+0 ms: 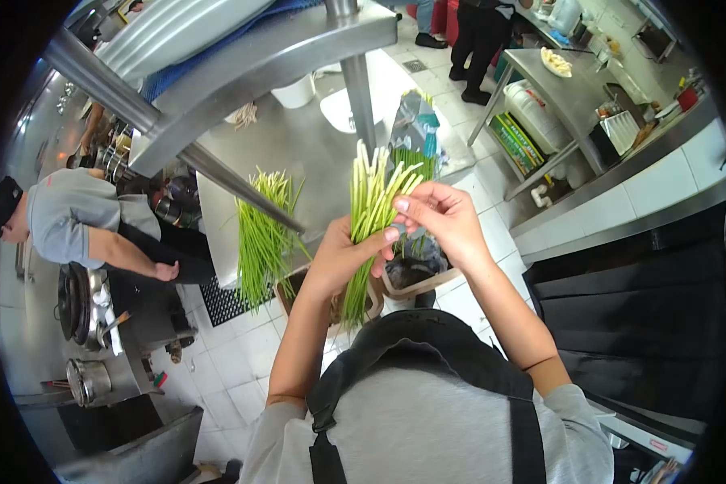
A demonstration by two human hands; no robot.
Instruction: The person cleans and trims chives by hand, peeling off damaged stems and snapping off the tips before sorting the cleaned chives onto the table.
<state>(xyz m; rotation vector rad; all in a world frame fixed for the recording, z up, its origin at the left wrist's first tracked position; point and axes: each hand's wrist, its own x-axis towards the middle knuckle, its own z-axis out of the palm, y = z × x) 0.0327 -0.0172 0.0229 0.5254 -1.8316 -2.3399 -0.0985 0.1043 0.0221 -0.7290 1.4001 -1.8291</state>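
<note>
My left hand (343,254) is closed around a bunch of long green chives (369,194), their pale cut ends pointing up and away from me. Fingers of my right hand (448,222) pinch stalks near the top right of the same bunch. A second pile of chives (262,234) lies on the steel table (319,189) to the left, its tips hanging over the front edge. More chives (414,164) rest in an open plastic bag (418,121) behind my right hand. Below my hands, partly hidden, are containers; one bin (423,282) has a dark liner.
A steel shelf (274,60) with white plates (173,40) and its posts stand over the table. At left, a co-worker (81,214) bends near the stove. A side table (532,68) and a dark cabinet (621,323) are at right. Another person (480,48) stands at the back.
</note>
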